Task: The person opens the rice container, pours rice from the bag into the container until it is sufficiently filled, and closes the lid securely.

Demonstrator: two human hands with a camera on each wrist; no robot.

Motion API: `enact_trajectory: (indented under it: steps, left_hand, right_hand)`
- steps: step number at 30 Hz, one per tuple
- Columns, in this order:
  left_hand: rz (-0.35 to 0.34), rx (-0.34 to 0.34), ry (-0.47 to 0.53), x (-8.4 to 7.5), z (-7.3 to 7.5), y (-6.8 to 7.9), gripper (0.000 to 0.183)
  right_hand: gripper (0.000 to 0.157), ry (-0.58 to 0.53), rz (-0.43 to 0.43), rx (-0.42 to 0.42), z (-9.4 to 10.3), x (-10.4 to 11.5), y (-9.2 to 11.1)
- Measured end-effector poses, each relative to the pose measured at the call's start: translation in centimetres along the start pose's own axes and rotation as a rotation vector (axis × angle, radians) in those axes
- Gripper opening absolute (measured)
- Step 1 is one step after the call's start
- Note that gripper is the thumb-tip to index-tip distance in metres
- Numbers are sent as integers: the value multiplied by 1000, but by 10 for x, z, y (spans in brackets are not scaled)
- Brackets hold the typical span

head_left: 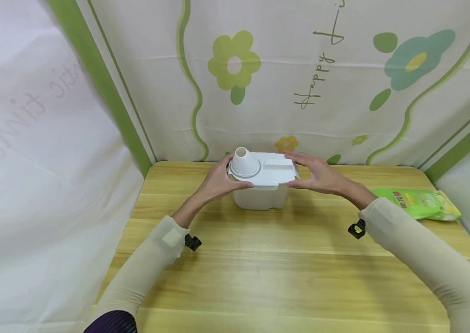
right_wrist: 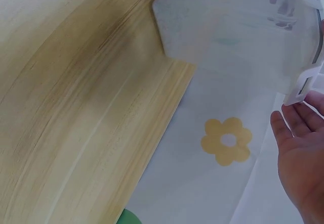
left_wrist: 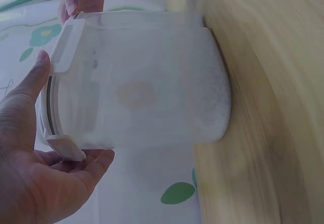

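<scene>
A translucent storage container (head_left: 260,198) stands upright on the wooden table, a whitish grainy layer in its bottom part. Its white lid (head_left: 276,175) carries a cone-shaped spout cap (head_left: 245,163) at the left end and a raised bar at the right. My left hand (head_left: 221,179) grips the lid's left end, thumb along the near edge and fingers round the far side by a white side clip (left_wrist: 66,147). At the opposite end my right hand (head_left: 318,173) holds the lid between thumb and fingers. Its fingertips touch another clip (right_wrist: 304,86), which tilts outward from the wall.
A green and yellow soft packet (head_left: 418,202) lies at the table's right side, beyond the right forearm. Behind the table (head_left: 260,268) hangs a flower-printed curtain (head_left: 276,120), close to the container's back. White fabric also hangs at both sides.
</scene>
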State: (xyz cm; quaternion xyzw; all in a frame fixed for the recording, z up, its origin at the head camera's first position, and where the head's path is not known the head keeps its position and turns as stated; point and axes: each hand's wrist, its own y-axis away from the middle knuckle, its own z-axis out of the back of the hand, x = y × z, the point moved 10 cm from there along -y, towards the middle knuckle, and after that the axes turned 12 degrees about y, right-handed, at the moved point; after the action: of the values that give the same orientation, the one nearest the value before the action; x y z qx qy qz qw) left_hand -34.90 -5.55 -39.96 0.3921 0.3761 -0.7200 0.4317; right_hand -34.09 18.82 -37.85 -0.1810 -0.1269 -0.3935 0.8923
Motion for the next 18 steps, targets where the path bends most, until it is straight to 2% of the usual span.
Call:
enact_trajectory:
  steps: [7,18]
  left_hand:
    - [8,4,29,3,1,-4,104]
    - [45,2,170,11,4,-6,107]
  right_hand:
    - [84,53,41,-62,4,6,4]
    - [81,130,98,-170,7,11,15]
